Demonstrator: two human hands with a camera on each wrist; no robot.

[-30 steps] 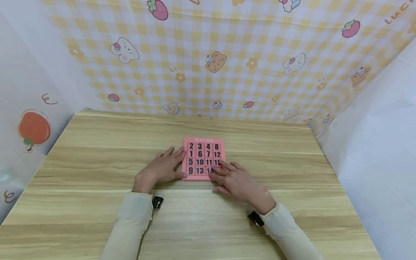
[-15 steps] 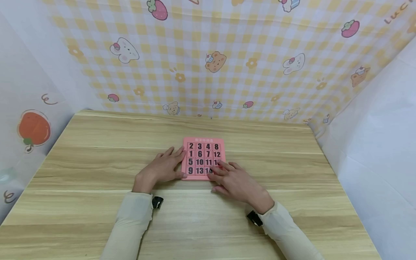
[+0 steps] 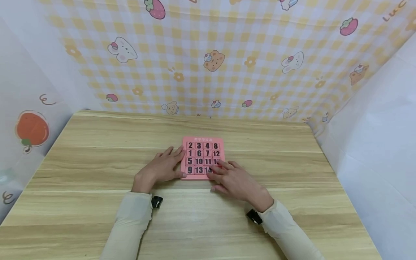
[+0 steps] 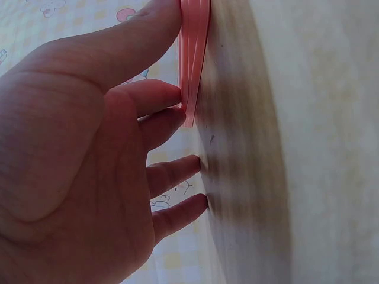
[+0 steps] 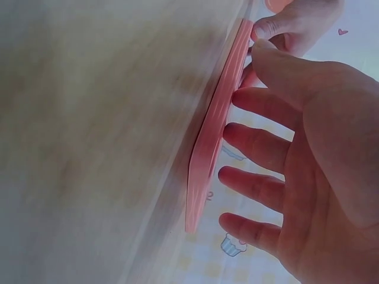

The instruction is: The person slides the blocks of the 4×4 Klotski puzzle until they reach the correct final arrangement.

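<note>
A pink number slide puzzle [image 3: 203,177] lies flat on the wooden table, its numbered tiles facing up. My left hand [image 3: 160,169] steadies it from the left, thumb at the near left corner and fingers along the left side. In the left wrist view, two fingertips touch the puzzle's edge [image 4: 192,59], and the other two rest lower, by the tabletop. My right hand [image 3: 235,182] is over the near right corner, its slightly bent fingers spread, fingertips on the tiles there. They partly cover the 14 and 15 tiles and hide the corner spot. The right thumb is off the puzzle's near edge.
The light wooden table [image 3: 195,224] extends on all sides of the puzzle. A yellow checked cloth [image 3: 227,86] with cartoon prints hangs behind it, and white sheets [image 3: 373,137] stand at both sides. Black straps [image 3: 254,216] sit at the wrists.
My right hand has slid slightly left, its fingertips now covering more of the 14 and 15 tiles. The left hand keeps its place on the puzzle, and the head view has tilted a little.
</note>
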